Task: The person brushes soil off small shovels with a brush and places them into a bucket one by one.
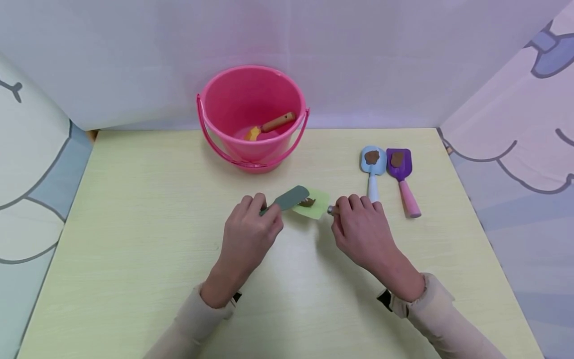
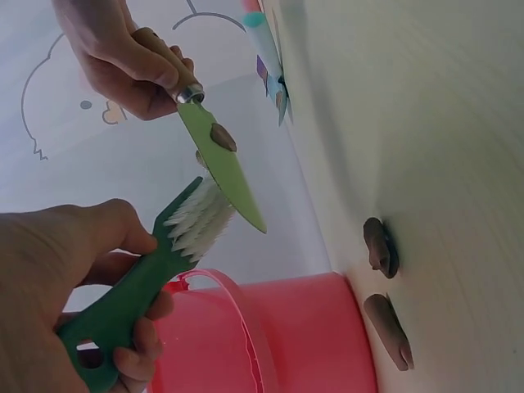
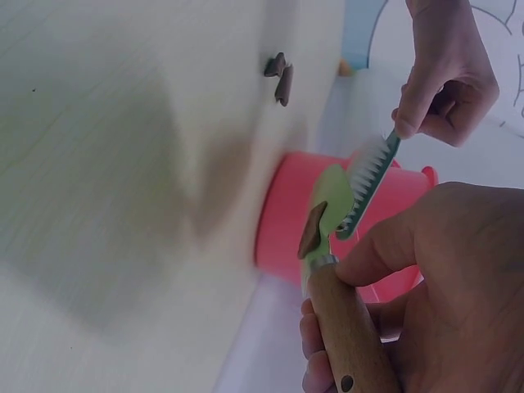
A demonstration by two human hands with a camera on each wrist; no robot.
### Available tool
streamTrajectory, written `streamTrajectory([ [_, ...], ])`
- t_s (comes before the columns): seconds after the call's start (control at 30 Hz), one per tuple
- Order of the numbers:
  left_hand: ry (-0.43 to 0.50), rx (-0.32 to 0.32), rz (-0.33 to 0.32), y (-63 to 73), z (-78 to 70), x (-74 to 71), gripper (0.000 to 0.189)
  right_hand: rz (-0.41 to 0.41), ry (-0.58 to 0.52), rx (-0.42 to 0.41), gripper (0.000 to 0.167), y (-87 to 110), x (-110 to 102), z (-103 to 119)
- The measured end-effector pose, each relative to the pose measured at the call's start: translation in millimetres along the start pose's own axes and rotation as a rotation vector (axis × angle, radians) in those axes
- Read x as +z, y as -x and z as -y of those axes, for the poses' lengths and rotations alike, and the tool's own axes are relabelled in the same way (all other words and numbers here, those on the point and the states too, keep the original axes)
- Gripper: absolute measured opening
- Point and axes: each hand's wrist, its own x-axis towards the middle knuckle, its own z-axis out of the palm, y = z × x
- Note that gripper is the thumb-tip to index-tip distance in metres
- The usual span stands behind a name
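The left hand (image 1: 246,232) clamped fingers (image 2: 147,337) on a brush (image 1: 291,198), the right hand (image 1: 365,234) on a spade (image 1: 317,210) above the counter (image 1: 148,249), where two lumps (image 2: 386,326) lay, the spade, blue shovel (image 1: 373,185) and purple shovel (image 1: 403,172) apparently uncleared.

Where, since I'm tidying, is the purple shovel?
In the head view, the purple shovel lies on the table at right, just right of the blue shovel.

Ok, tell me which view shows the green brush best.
The left wrist view: it shows the green brush with white bristles and holed handle up close. The head view gives mainly its green back; the right wrist view gives it edge-on, the left hand covering much of the handle.
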Motion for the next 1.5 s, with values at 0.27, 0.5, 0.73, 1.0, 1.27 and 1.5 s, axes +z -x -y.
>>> streamTrajectory([
  [0.27, -0.052, -0.030, 0.003, 2.3, 10.4, -1.5, 0.005, -0.021, 0.010, -0.001, 0.023, -0.2, 0.4, -2.4],
  [0.5, -0.047, -0.066, 0.051, 2.1, 12.2, -7.0, 0.010, -0.015, 0.006, 0.007, 0.024, -1.1, -0.6, -3.6],
  [0.73, 0.011, -0.071, 0.009, -1.5, 5.9, -9.8, 0.008, -0.007, 0.002, 0.008, 0.024, -1.5, 0.1, -2.9],
  [1.0, 0.045, -0.029, -0.065, -4.4, -3.9, -5.2, 0.007, -0.002, 0.000, 0.003, 0.025, -1.6, 0.1, -0.6],
  [1.27, 0.033, 0.007, -0.068, -5.1, -5.9, 0.5, 0.007, -0.003, 0.001, -0.004, 0.025, -1.1, -0.9, 1.6],
  [1.5, -0.019, 0.006, -0.052, -3.6, -1.0, 3.2, 0.004, -0.014, -0.008, -0.009, 0.023, -1.0, -1.2, 1.3],
])
